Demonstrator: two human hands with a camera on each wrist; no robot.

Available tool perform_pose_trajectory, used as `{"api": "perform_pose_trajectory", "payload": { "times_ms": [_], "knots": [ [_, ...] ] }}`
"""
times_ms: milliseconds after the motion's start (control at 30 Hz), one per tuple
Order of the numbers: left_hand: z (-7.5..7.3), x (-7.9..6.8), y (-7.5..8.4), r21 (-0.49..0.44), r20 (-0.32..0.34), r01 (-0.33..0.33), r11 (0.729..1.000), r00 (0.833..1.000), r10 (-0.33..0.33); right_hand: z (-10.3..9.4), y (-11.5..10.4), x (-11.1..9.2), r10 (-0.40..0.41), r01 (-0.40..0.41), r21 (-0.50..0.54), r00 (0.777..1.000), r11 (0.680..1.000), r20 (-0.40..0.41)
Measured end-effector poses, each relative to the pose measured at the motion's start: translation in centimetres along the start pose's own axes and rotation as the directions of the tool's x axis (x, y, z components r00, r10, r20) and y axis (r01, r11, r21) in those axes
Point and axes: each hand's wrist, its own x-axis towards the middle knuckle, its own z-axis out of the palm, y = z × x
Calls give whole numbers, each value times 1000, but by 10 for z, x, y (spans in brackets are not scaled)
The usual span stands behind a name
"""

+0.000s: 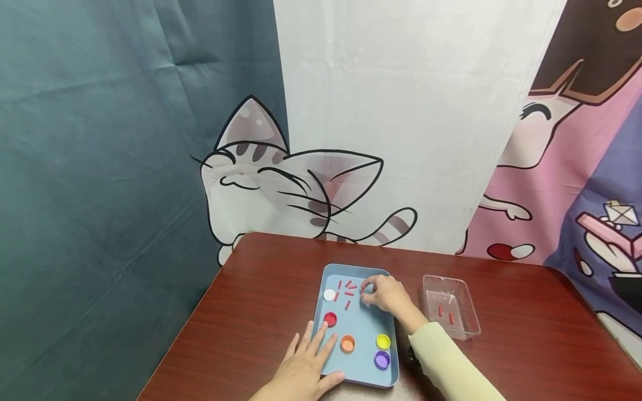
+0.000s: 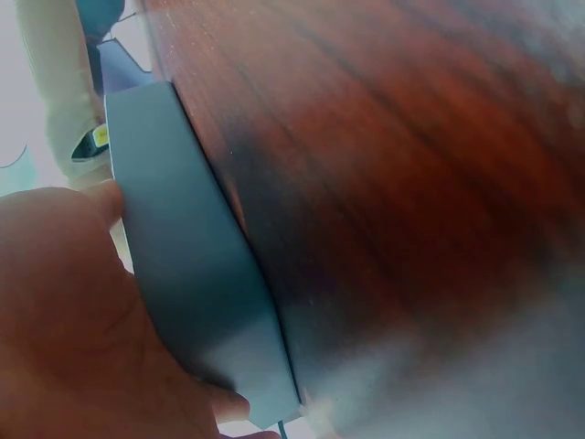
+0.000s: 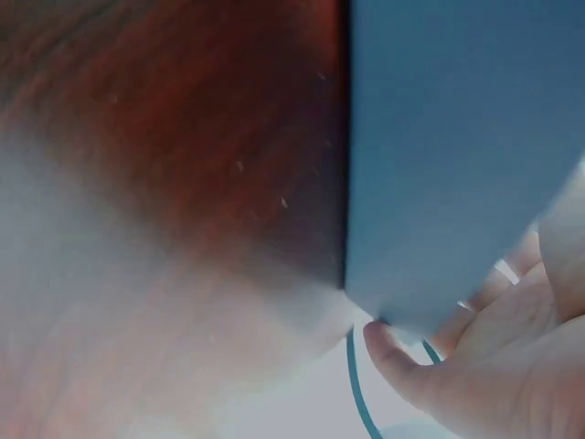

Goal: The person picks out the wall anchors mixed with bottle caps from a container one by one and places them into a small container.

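Note:
My left hand [image 1: 304, 362] rests with spread fingers over the lower left edge of a light blue tray [image 1: 363, 326]; in the left wrist view its thumb and a fingertip lie along the tray's outer wall [image 2: 183, 229]. Over the tray's upper right part, my right hand [image 1: 386, 292] has thumb and index finger bent around a small red stick [image 1: 362, 290], mostly covered by the fingertips. Left of it, several red sticks [image 1: 349, 293] lie scattered on the tray. The right wrist view shows the right hand [image 3: 494, 366] partly behind the tray wall [image 3: 439, 137].
On the tray stand a white cap [image 1: 329, 295], a red cap [image 1: 330, 319], an orange cap [image 1: 348, 343], a yellow cap [image 1: 383, 341] and a purple cap [image 1: 382, 360]. A clear plastic box [image 1: 463, 312] with two red sticks [image 1: 440, 311] sits right of the tray on the brown table [image 1: 526, 328].

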Motion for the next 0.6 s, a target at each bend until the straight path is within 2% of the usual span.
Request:
{"api": "perform_pose_trajectory", "payload": {
  "times_ms": [300, 467, 600],
  "knots": [
    [1, -2, 0, 1, 8, 5, 1000, 1000, -5, -21, 9, -9, -22, 25, 59, 998, 998, -63],
    [3, -2, -1, 16, -12, -8, 1000, 1000, 8, -36, 18, -15, -35, 47, 114, 994, 992, -103],
    [3, -2, -2, 23, -28, -21, 1000, 999, 22, -48, 28, -21, -51, 63, 103, 992, 993, -119]
  ]
}}
